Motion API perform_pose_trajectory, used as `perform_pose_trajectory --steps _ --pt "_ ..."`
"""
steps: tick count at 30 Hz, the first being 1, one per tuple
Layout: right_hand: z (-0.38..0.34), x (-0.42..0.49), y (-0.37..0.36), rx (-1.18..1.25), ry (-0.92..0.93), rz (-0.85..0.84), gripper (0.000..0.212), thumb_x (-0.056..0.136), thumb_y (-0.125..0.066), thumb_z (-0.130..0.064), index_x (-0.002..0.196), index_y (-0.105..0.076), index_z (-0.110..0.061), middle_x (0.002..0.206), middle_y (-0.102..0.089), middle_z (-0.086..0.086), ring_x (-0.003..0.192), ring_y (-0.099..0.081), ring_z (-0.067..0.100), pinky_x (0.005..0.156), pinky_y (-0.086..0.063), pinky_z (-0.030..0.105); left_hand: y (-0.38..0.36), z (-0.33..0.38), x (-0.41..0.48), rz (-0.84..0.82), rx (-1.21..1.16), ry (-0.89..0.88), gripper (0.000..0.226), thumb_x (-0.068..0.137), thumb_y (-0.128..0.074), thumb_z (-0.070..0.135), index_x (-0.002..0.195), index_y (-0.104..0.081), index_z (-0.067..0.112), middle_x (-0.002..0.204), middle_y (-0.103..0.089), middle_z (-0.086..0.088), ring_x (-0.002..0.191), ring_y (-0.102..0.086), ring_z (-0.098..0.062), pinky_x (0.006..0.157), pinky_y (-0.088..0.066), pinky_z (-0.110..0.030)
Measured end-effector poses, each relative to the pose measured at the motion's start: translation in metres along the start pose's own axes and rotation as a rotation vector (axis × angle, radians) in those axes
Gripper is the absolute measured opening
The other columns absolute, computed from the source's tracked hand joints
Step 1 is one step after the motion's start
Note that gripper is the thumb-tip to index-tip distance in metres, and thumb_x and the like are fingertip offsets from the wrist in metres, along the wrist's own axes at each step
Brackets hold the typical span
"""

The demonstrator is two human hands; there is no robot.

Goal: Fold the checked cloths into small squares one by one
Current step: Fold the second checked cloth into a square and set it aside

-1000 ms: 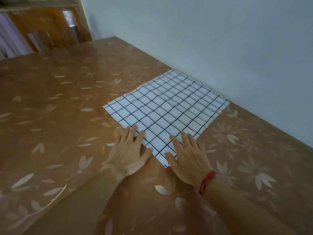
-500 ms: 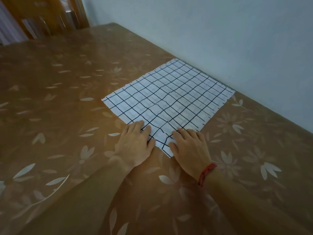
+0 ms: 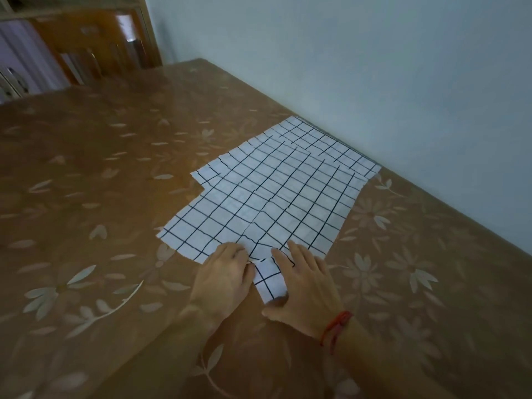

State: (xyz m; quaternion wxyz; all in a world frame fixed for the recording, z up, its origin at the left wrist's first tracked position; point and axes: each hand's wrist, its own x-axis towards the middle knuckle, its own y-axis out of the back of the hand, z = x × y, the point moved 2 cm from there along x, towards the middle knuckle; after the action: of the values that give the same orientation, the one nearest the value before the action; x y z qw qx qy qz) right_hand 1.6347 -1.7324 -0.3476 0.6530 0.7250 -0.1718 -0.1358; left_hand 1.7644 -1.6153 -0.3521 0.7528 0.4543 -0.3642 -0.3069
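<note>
Left hand (image 3: pixel 223 280) pinched the top checked cloth (image 3: pixel 267 203); right hand (image 3: pixel 306 286) pressed it, fingers flat; likely to pull it off the pile (image 3: pixel 331 145).

The left hand (image 3: pixel 223 279) and right hand (image 3: pixel 305 289) each hide part of the checked cloth (image 3: pixel 270 197).

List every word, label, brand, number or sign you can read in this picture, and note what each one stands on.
No readable text shows anywhere in this picture.
Checked cloths: black grid lines only, no label or print.
Table cover: flower and leaf pattern, no words.
Cabinet: blurred, nothing legible on or in it.
Red band on the right wrist: no lettering visible.
</note>
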Motion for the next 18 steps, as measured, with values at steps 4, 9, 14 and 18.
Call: perform_pose_trajectory --steps 4,9,14,18 --pt "-0.009 -0.037 0.009 -0.009 -0.007 0.051 0.097 0.055 -0.074 -0.044 0.143 -0.041 -0.019 0.146 -0.043 0.016 0.132 -0.046 0.029 0.101 -0.044 0.042 0.037 0.024 -0.028 -0.019 -0.033 0.058 0.018 0.085 -0.065 0.025 0.072 -0.054 0.018 0.059 -0.055 0.003 0.053 -0.055 -0.019 0.046 -0.037 -0.028" --pt "-0.019 -0.077 0.025 -0.040 0.030 0.277 0.077 0.067 -0.068 -0.004 0.141 -0.048 -0.017 0.140 -0.051 0.016 0.126 -0.053 0.031 0.097 -0.048 0.048 0.075 0.047 -0.063 -0.008 -0.028 0.045 0.020 0.087 -0.049 0.036 0.073 -0.053 0.022 0.045 -0.052 0.007 0.038 -0.051 -0.015 0.042 -0.030 -0.023" --pt "-0.014 -0.109 0.043 0.069 0.080 0.255 0.085 0.041 -0.092 -0.036 0.119 -0.062 -0.025 0.113 -0.063 -0.002 0.105 -0.057 0.023 0.093 -0.041 0.040 0.105 0.067 -0.106 -0.021 -0.004 0.047 0.019 0.085 -0.055 0.040 0.073 -0.053 0.026 0.043 -0.049 0.008 0.038 -0.050 -0.013 0.042 -0.024 -0.020" --pt "-0.008 -0.136 0.036 0.362 -0.057 0.267 0.056 0.042 -0.089 -0.004 0.091 -0.076 -0.028 0.098 -0.070 -0.006 0.091 -0.063 0.025 0.078 -0.052 0.046 0.121 0.084 -0.139 -0.080 -0.149 0.043 0.028 0.083 -0.050 0.057 0.083 -0.057 0.029 0.063 -0.060 0.012 0.059 -0.056 -0.007 0.051 -0.034 -0.021"
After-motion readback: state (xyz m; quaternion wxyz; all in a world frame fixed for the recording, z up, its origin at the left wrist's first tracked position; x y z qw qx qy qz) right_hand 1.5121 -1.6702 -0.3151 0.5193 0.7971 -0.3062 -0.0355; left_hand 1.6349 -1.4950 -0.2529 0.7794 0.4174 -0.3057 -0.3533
